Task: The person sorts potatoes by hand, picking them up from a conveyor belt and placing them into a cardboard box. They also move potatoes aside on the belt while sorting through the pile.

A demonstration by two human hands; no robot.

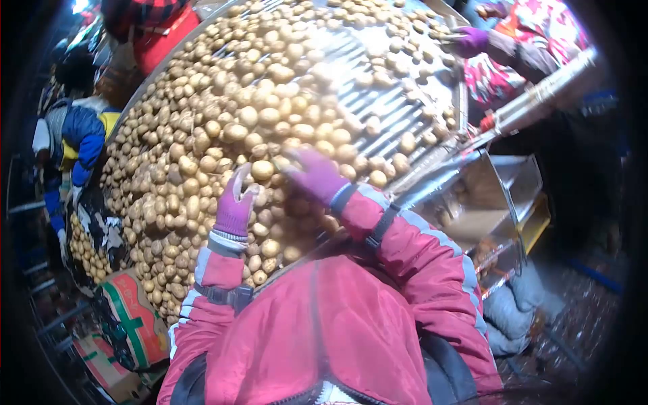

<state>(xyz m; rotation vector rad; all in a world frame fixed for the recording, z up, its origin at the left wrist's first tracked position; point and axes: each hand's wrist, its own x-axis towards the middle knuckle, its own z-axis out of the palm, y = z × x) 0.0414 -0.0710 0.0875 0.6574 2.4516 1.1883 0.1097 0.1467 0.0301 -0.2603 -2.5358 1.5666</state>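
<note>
Potatoes (196, 142) are heaped over a wide table with a ribbed metal surface (378, 98). My left hand (236, 204), in a purple glove, is over the near part of the heap, its thumb and fingers apart beside a pale potato (262, 169). I see nothing held in it. To its right, my right hand (314, 175), gloved too, reaches low over the potatoes; its fingers are smeared by motion, so whether it holds one cannot be told.
A co-worker's purple-gloved hand (470, 42) is over the far right side. Another person in blue (88, 138) is at the left. Metal bins (472, 196) stand right of the table, a printed carton (135, 317) at lower left, and a slanting rail (533, 101) at upper right.
</note>
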